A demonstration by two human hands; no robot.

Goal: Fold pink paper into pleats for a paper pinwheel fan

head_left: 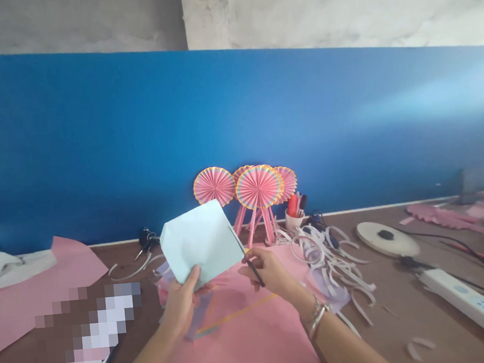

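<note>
My left hand (180,305) is closed on the lower edge of a folded pale blue paper (200,243), holding it up above the table. My right hand (267,271) is closed round a thin dark pencil-like tool (249,263), whose tip rests at the paper's right edge. A bracelet sits on my right wrist. Below both hands lies a large pink paper sheet (247,339) with a smaller lilac piece on it.
Pink pleated paper fans (257,188) lean on the blue wall, beside a cup of pens (295,216). Curled white paper strips (333,258) lie right of centre. A round white disc (386,238), cables and a power strip (477,305) are at right. Scissors (144,247) and another pink sheet (31,293) lie left.
</note>
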